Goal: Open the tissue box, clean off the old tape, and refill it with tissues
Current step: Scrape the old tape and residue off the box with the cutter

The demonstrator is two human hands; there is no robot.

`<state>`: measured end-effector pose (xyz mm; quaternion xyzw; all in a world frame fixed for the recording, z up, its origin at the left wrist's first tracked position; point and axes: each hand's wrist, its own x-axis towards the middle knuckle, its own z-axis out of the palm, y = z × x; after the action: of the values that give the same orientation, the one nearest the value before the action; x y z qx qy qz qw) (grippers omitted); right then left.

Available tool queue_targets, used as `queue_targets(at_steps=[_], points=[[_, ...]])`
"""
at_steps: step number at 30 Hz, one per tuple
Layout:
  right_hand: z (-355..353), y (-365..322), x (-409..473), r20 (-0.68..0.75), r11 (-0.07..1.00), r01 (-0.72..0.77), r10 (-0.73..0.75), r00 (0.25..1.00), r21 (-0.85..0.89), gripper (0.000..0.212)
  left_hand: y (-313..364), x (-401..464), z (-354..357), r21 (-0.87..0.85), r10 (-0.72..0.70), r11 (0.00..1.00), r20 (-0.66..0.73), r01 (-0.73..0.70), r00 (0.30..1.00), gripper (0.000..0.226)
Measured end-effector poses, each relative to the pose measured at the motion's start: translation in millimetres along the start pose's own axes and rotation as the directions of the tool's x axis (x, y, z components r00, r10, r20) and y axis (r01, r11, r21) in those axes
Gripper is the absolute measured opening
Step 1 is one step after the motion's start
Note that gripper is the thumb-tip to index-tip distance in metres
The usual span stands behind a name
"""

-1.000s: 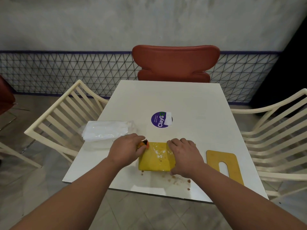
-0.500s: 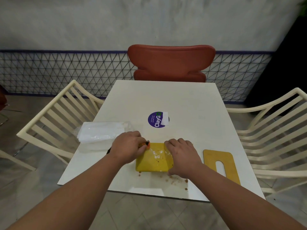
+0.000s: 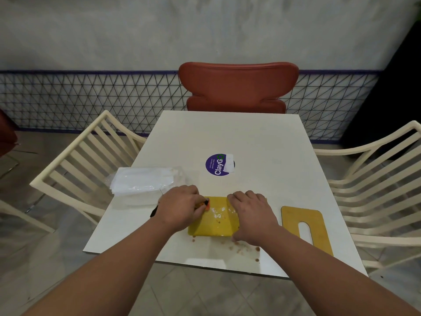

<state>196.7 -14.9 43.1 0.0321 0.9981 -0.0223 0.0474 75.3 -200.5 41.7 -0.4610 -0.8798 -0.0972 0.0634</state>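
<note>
Tissue box, yellow and lying flat with white tape residue on its upper face, sits near the front edge of the white table. The right hand is clamped over the box's right side, fingers curled over the far edge and thumb at the near edge. The left hand has its grip closed around an orange-tipped scraper, whose tip touches the box's left far corner. Brown tape crumbs are scattered on the table just in front of the box. The yellow slotted lid lies to the right, a plastic-wrapped tissue pack to the left, and a purple sticker beyond.
</note>
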Motion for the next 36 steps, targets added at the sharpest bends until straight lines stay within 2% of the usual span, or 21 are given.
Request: queue_targets(at_steps=[4, 8, 13, 18, 22, 23, 26, 27, 31, 32, 36], points=[[1, 0, -2, -0.005, 1.000, 0.005, -0.005, 1.000, 0.004, 0.101, 9, -9, 6, -0.023, 0.097, 0.995, 0.067, -0.096, 0.993, 0.045], [-1, 0, -1, 0.001, 1.000, 0.007, -0.007, 1.000, -0.001, 0.102, 5, -1, 4, 0.013, -0.004, 1.000, -0.010, 0.004, 1.000, 0.036], [-1, 0, 0, 0.003, 1.000, 0.007, -0.007, 1.000, 0.006, 0.102, 12, -11, 10, -0.017, 0.127, 0.992, 0.064, -0.126, 0.990, 0.044], [-1, 1, 0, -0.001, 1.000, 0.007, -0.007, 1.000, 0.005, 0.102, 10, 0, 6, 0.034, 0.026, 0.999, -0.037, -0.025, 0.999, 0.037], [0, 0, 0, 0.003, 1.000, 0.011, -0.011, 1.000, -0.002, 0.101, 19, -13, 12, 0.017, 0.215, 0.976, 0.062, -0.217, 0.975, 0.037], [0, 0, 0, 0.001, 1.000, 0.011, -0.011, 1.000, -0.002, 0.101, 19, -12, 11, 0.022, 0.208, 0.978, 0.056, -0.209, 0.977, 0.038], [0, 1, 1, -0.002, 1.000, 0.013, -0.013, 1.000, -0.001, 0.101, 16, -2, 6, 0.011, 0.063, 0.998, -0.035, -0.062, 0.997, 0.042], [1, 1, 0, -0.003, 1.000, 0.012, -0.012, 1.000, -0.004, 0.100, 17, -1, 6, 0.015, 0.061, 0.998, -0.045, -0.061, 0.997, 0.041], [2, 1, 0, -0.006, 1.000, 0.015, -0.015, 1.000, -0.003, 0.100, 24, -14, 13, -0.003, 0.254, 0.967, 0.070, -0.254, 0.965, 0.031], [2, 1, 0, -0.011, 1.000, 0.014, -0.014, 1.000, -0.002, 0.100, 23, -15, 13, 0.005, 0.248, 0.968, 0.068, -0.249, 0.966, 0.032], [1, 2, 1, -0.006, 1.000, 0.013, -0.014, 1.000, -0.007, 0.100, 19, -5, 10, 0.004, 0.073, 0.997, -0.051, -0.073, 0.996, 0.036]])
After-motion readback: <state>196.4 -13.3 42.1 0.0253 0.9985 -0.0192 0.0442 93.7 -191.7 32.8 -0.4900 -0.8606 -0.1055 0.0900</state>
